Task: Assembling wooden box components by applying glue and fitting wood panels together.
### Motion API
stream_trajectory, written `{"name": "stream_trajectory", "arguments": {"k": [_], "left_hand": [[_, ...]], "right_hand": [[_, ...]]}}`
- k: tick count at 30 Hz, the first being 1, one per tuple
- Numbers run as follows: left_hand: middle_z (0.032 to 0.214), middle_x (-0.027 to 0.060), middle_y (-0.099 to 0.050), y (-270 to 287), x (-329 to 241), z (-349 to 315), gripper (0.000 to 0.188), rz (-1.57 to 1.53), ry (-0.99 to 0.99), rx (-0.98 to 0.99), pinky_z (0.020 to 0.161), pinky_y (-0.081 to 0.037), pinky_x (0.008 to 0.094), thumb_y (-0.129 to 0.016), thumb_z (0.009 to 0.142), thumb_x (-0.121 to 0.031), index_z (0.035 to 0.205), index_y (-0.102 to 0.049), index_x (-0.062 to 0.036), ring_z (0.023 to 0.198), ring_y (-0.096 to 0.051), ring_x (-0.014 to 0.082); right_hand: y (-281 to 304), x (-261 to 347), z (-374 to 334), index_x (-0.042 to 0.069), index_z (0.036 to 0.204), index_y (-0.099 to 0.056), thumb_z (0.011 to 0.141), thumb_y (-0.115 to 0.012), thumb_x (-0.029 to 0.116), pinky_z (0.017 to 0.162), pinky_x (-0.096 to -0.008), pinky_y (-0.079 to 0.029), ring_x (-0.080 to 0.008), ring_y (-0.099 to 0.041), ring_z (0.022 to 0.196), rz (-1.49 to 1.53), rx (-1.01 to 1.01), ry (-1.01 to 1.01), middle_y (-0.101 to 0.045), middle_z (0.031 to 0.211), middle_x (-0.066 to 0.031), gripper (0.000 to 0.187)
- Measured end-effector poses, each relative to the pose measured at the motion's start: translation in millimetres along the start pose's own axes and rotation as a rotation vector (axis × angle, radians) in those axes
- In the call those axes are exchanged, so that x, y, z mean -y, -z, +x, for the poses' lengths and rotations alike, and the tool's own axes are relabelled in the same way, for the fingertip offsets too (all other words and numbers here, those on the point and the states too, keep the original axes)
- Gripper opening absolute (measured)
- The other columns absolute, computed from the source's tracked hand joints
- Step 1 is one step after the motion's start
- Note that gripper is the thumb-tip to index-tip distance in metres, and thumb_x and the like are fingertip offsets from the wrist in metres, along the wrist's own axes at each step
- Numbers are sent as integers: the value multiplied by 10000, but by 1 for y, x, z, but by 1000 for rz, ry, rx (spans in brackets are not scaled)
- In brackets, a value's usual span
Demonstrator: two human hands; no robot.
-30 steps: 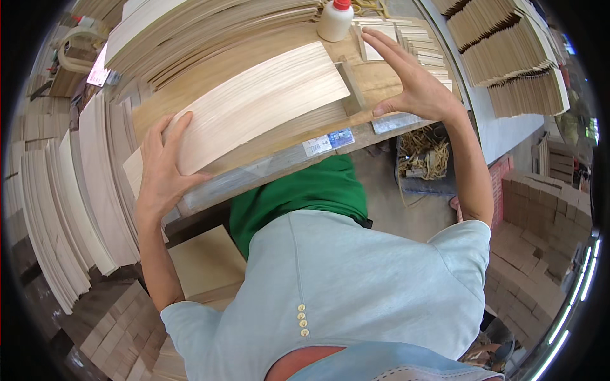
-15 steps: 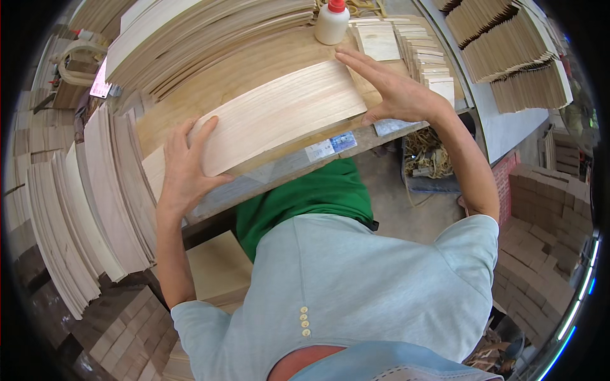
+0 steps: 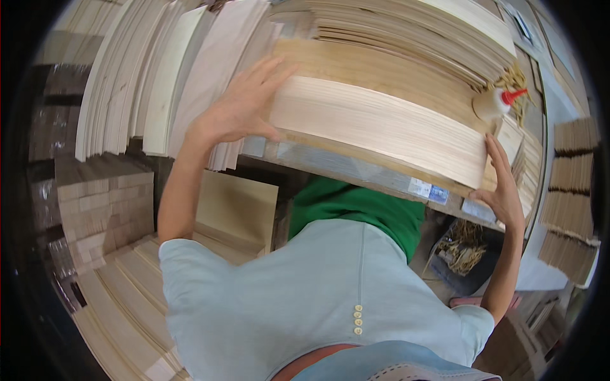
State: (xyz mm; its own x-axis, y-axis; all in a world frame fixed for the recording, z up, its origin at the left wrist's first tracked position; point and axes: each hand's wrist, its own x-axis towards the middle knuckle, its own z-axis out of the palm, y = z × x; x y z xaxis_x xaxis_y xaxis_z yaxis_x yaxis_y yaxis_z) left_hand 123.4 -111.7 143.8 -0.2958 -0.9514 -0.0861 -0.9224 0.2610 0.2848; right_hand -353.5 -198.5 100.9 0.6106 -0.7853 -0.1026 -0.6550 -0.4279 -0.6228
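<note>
A long, pale wooden board (image 3: pixel 381 130) lies lengthwise on the workbench, or perhaps several thin ones stacked; the layers are not clear. At its left end my left hand (image 3: pixel 238 105) is spread, fingers toward the far corner and thumb by the near edge. My right hand (image 3: pixel 503 190) spans the right end in the same way, fingers and thumb apart at the corners. Neither hand is wrapped around the wood. Just beyond the right end stands a white glue bottle (image 3: pixel 491 106) with a red nozzle. The left hand is slightly blurred.
Tall stacks of thin boards (image 3: pixel 406 41) line the bench's back, with more upright stacks (image 3: pixel 171 82) at the left. Small wooden pieces (image 3: pixel 524 165) lie right of my right hand. A dark bin (image 3: pixel 460 254) of shavings sits below the bench; bundled wood (image 3: pixel 569 209) is at far right.
My view has swung left, so the bench appears shifted right. My left hand has moved from on top of the board to its left end. My right hand stays at the right end.
</note>
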Motion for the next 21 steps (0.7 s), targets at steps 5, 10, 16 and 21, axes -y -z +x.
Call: {"name": "stream_trajectory", "arguments": {"k": [5, 10, 16, 21], "left_hand": [[1520, 196, -220, -9, 19, -12, 1144, -170, 34, 133, 1135, -283, 399, -872, 527, -115, 1476, -235, -73, 1375, -272, 367], [1474, 199, -274, -14, 20, -4, 1105, -166, 30, 171, 1123, -304, 387, -863, 538, -73, 1452, -245, -11, 1342, -313, 372], [1437, 209, -312, -11, 24, -7, 1067, -215, 23, 164, 1110, -326, 386, -843, 552, -36, 1440, -254, 9, 1311, -352, 379], [1489, 220, -243, -6, 12, -8, 1074, -311, 127, 227, 1111, -322, 410, -838, 574, -65, 1461, -234, -13, 1326, -339, 400]], "right_hand": [[0, 7, 2, 112, 1464, -318, 420, -840, 181, 1123, -412, -336, -297, -350, 1351, 34, -20, -50, -316, 1510, -104, 1170], [1, 2, 2, 122, 1472, -298, 447, -868, 119, 1085, -409, -385, -288, -330, 1364, 12, 19, -103, -278, 1528, -94, 1172], [5, 13, 6, 135, 1485, -269, 440, -870, 18, 1047, -398, -424, -288, -315, 1376, 9, 99, -147, -230, 1545, -95, 1211], [5, 12, 4, 108, 1505, -219, 616, -860, 175, 987, -426, -446, -319, -339, 1362, 177, 50, -128, -185, 1563, -116, 1099]]}}
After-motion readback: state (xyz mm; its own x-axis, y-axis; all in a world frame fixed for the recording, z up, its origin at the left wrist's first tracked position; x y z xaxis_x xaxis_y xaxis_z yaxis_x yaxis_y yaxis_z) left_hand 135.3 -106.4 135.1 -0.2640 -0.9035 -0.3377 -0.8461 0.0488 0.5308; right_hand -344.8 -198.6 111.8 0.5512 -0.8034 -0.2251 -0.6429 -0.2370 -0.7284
